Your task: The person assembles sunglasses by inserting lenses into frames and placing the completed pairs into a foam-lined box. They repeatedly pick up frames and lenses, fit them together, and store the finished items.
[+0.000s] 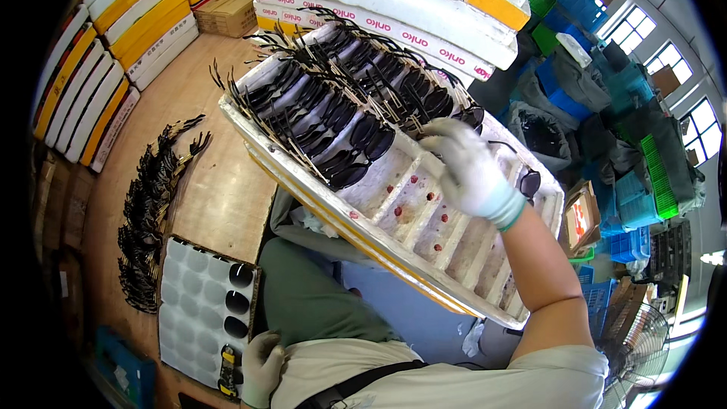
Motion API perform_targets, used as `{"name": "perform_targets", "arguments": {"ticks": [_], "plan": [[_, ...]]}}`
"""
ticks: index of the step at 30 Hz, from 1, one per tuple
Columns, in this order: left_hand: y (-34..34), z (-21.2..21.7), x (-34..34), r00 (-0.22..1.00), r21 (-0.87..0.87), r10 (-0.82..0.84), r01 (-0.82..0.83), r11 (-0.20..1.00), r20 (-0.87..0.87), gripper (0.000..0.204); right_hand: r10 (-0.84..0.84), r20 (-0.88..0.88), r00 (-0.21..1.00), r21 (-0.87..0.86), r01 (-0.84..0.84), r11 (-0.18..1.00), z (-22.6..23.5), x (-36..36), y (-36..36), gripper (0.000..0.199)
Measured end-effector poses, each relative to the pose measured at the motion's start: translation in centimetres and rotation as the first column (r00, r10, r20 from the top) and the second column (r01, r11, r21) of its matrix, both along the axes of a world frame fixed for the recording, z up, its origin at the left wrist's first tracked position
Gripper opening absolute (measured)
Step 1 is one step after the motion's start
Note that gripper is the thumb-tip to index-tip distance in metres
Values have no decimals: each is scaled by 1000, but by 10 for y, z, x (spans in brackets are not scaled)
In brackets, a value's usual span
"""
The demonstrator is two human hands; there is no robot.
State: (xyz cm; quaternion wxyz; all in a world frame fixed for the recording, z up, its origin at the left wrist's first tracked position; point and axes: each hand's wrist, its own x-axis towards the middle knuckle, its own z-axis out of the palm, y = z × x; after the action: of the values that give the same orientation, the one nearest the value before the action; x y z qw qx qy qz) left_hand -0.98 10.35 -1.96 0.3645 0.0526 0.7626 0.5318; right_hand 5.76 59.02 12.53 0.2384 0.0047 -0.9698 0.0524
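A long white foam tray [363, 238] with slotted compartments lies tilted across the table edge and my lap. Its far part holds rows of dark sunglasses [326, 110], temples pointing up. My right hand [469, 170], in a white glove, reaches over the tray, fingers bent down at the nearest sunglasses of the right row; blur hides whether they grip. One more pair of sunglasses [530, 182] lies by the tray's right wall. At lower left my gloved left hand [262, 367] is curled beside a lens tray [189, 295]; its palm is hidden. A yellow-and-black tool [228, 369] lies beside it.
On the wooden table [219, 204] lies a row of dark spectacle frames or temples [151, 220]. White and yellow foam boxes [386, 19] are stacked behind and at far left. Blue and green crates [640, 189] and a wire fan [640, 341] stand at right.
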Motion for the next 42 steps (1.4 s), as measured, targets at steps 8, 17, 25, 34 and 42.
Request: {"name": "perform_targets", "arguments": {"ticks": [8, 17, 25, 34, 42], "plan": [[-5, -10, 0, 1000, 13, -10, 10, 1000, 17, 28, -86, 198, 976, -76, 102, 992, -25, -92, -43, 100], [-23, -21, 5, 999, 28, 30, -29, 999, -39, 29, -232, 370, 900, -101, 288, 952, -29, -125, -57, 129], [-37, -33, 9, 997, 39, -35, 38, 999, -76, 27, -358, 264, 896, -3, 372, 928, -40, -134, -58, 94], [-35, -5, 13, 999, 102, 21, -18, 995, -31, 33, -308, -186, 933, 14, 315, 949, 5, -63, -22, 43], [-22, -3, 8, 999, 130, 22, -27, 991, 36, 30, -633, 88, 769, -525, 575, 627, 2, 22, 85, 75]]}}
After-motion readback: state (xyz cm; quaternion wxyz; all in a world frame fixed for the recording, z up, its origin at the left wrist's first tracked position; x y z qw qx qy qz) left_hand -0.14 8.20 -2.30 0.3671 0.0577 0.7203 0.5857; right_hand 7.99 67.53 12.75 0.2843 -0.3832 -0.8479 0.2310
